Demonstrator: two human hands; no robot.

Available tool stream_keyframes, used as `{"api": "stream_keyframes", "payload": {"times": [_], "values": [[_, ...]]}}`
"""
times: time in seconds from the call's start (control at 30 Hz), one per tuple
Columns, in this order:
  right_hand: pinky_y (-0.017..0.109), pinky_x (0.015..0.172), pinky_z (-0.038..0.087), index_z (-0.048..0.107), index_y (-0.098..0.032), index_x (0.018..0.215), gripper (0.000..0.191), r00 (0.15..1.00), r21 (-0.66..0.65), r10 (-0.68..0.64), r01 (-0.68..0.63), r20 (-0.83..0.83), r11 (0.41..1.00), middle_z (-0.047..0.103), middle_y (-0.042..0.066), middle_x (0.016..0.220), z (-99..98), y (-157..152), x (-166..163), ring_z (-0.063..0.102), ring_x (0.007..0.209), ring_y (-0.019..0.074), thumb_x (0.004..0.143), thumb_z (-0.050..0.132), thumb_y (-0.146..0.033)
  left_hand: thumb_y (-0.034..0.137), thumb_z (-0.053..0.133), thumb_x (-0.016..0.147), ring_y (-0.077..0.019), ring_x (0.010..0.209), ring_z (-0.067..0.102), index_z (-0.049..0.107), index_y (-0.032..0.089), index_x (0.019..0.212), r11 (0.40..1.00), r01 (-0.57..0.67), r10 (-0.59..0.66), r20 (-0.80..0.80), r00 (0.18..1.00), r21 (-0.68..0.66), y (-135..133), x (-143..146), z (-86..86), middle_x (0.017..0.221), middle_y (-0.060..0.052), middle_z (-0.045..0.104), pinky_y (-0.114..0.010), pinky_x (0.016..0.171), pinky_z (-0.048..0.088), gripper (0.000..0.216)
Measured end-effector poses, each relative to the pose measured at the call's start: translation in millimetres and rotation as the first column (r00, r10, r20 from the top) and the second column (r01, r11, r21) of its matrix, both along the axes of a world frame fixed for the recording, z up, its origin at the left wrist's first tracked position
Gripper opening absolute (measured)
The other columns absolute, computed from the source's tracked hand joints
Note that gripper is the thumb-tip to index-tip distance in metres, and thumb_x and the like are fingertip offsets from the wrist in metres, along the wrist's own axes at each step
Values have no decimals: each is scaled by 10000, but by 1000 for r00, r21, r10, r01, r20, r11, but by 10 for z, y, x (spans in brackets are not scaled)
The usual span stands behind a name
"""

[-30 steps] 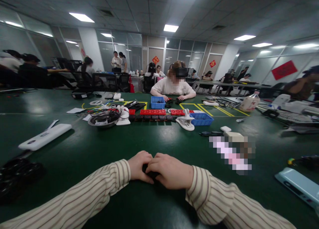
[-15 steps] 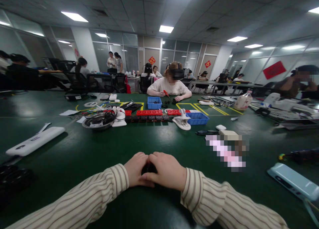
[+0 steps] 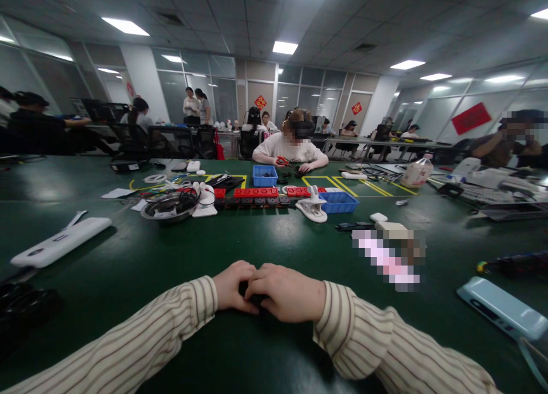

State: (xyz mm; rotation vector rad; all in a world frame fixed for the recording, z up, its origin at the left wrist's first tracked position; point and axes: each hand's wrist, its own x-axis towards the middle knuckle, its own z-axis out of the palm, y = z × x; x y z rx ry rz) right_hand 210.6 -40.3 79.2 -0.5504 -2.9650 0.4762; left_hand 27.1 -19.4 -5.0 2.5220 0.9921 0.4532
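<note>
My left hand [image 3: 234, 286] and my right hand [image 3: 287, 292] meet above the green table [image 3: 274, 354], near its front. The fingers of both are curled inward, and the right fingertips overlap those of the left. Between them shows a small dark thing [image 3: 256, 296], mostly covered by the fingers; its kind cannot be made out. Both forearms wear striped sleeves.
Ahead lie red and black socket strips [image 3: 256, 194], a white clip stand [image 3: 313, 205], a blue bin [image 3: 339, 201] and a metal bowl of cables [image 3: 166, 210]. A white device [image 3: 62, 242] lies left, a light-blue one [image 3: 500, 308] right. Opposite sits a person [image 3: 291, 145] holding red-handled pliers [image 3: 282, 161].
My right fingers have shifted and bent further over the gap between the hands, and the right thumb has drawn back. My left hand has moved slightly left. Across the table, the person's pliers have lowered.
</note>
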Motion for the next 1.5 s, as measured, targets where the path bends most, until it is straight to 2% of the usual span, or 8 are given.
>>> {"api": "stream_keyframes", "payload": {"times": [0.17, 0.33, 0.5, 0.77, 0.93, 1.1, 1.3, 1.5], "values": [[284, 854, 386, 581, -168, 1019, 326, 999, -35, 17, -19, -49, 999, 602, 46, 1017, 16, -26, 5, 521, 947, 168, 699, 588, -103, 500, 751, 501, -201, 796, 530, 623, 185, 800, 1000, 10, -10, 24, 1000, -14, -31, -3, 36, 803, 2, 602, -318, 769, 383, 453], [300, 696, 431, 563, -151, 934, 373, 941, 38, -320, 326, -107, 945, 588, 68, 890, -44, -82, -40, 540, 804, 188, 747, 563, -474, 621, 720, 421, -247, 847, 522, 549, 171, 1006, 995, -98, 98, 9, 995, -8, -160, 79, 177, 932, -47, 581, -373, 797, 394, 758], [307, 622, 432, 556, -150, 852, 428, 879, 92, -475, 476, -31, 875, 593, 67, 824, -142, -106, -99, 563, 732, 204, 760, 491, -563, 568, 714, 491, -244, 766, 535, 568, 152, 860, 980, -191, 194, -56, 979, 52, -225, 158, 196, 797, -48, 586, -409, 793, 377, 575], [285, 738, 422, 588, -141, 915, 205, 975, 78, -213, 217, -55, 973, 600, 61, 877, -128, 36, -53, 543, 831, 180, 744, 593, -253, 507, 703, 555, -207, 770, 535, 584, 173, 777, 983, -163, 167, -41, 985, 79, -78, 62, 30, 771, -13, 599, -368, 840, 355, 418], [277, 843, 404, 606, -149, 948, 253, 992, -59, -29, 21, -124, 998, 615, 51, 968, -94, 123, 10, 534, 929, 168, 710, 564, -73, 490, 704, 583, -200, 809, 532, 606, 187, 753, 999, -37, 38, -20, 999, 36, 41, -31, -37, 802, 2, 601, -329, 825, 360, 361], [272, 849, 401, 583, -144, 989, 330, 980, -69, -7, -7, -199, 998, 615, 48, 953, -113, 111, 12, 536, 913, 161, 671, 578, -57, 423, 695, 620, -210, 832, 526, 603, 184, 832, 999, -44, 44, 38, 998, -11, 9, -29, 26, 857, -14, 591, -347, 812, 374, 333], [312, 730, 423, 543, -165, 952, 345, 871, -34, -415, 422, -263, 906, 558, 62, 920, -191, 2, -64, 512, 844, 187, 724, 610, -414, 542, 752, 428, -227, 801, 497, 511, 163, 969, 957, -290, 289, 47, 956, 24, -146, 64, 201, 891, -38, 535, -366, 737, 415, 703], [287, 651, 404, 550, -161, 803, 255, 843, 39, -516, 526, -153, 849, 551, 42, 803, -296, 11, -112, 515, 738, 168, 750, 583, -407, 441, 698, 566, -201, 735, 532, 548, 165, 771, 937, -343, 345, -16, 938, 66, -218, 191, 207, 736, -3, 568, -404, 820, 360, 375]]}}
